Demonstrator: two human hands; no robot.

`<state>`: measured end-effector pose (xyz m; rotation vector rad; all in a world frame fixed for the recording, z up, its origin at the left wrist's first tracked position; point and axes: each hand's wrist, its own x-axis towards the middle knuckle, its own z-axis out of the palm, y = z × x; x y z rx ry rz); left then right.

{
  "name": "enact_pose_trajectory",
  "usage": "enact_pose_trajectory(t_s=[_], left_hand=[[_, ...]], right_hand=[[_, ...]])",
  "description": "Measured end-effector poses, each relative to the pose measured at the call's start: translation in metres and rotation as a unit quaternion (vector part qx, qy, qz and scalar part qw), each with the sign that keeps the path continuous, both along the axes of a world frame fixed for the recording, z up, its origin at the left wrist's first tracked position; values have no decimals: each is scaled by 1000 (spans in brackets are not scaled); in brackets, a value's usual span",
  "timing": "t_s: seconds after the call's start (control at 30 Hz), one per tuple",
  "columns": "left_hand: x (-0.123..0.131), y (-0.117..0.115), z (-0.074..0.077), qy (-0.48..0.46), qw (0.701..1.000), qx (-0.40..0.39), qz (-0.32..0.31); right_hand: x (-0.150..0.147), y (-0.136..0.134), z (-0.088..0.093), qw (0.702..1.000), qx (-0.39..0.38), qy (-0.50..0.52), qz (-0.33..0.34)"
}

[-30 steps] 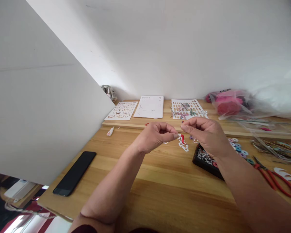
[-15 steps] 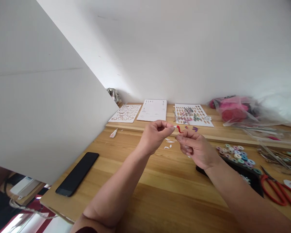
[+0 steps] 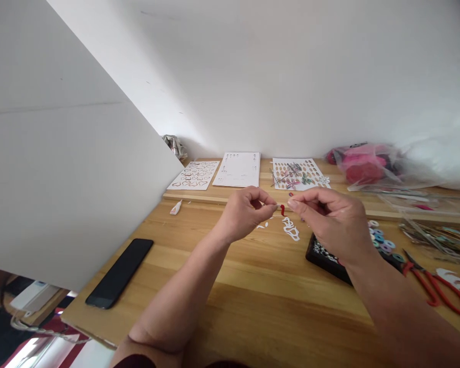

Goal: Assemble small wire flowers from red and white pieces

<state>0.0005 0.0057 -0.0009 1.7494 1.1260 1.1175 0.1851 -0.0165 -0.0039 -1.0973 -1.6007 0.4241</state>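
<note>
Above the wooden table, my left hand (image 3: 249, 212) pinches the white end of a small piece between thumb and forefinger. A curved red strip (image 3: 282, 210), perhaps thread, is on that piece and points down. My right hand (image 3: 329, 214) is just to the right, its thumb and forefinger pressed together; whatever they hold is too small to make out. Beneath the hands lie a white cut-out (image 3: 291, 229) and several white paper scraps (image 3: 266, 225). Under my right forearm stands a black tray (image 3: 329, 267) holding small pale beads.
Cut-out sheets (image 3: 196, 175) and a white card stack (image 3: 236, 169) lie on the raised back ledge. A small glue bottle (image 3: 175, 207) and a black phone (image 3: 119, 273) are at left. Thread spools (image 3: 383, 243), red-handled scissors (image 3: 431, 286) and plastic bags (image 3: 368, 166) occupy the right.
My right hand has turned over and moved right, away from the red strip, which now hangs more upright. The white cut-out and more of the black tray have come into view.
</note>
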Motion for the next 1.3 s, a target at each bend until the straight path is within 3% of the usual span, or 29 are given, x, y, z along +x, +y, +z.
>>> enact_pose_trajectory(t_s=[0.17,0.33,0.43,0.6,0.73,0.9,1.13,1.3], left_hand=[[-1,-2,0,-17,995,-55,-77],[-4,-1,-3,-78,983,-109,-121],[-4,1,-4,-105,979,-119,-128],[-2,0,-2,-113,976,-134,-127],[-2,-2,0,-104,974,-139,-145],[-3,-2,-1,-118,972,-144,-141],[0,4,-1,-208,966,-135,-72],[0,10,-8,-196,979,-47,16]], right_hand=[[10,13,-3,999,-30,3,18],[13,25,-8,982,-132,94,95],[12,31,-13,941,-224,193,164],[12,36,-20,831,-375,311,267],[12,36,-20,788,-425,340,288],[11,38,-22,789,-419,350,281],[-5,32,-30,787,-406,356,298],[-20,20,-30,844,-369,296,255]])
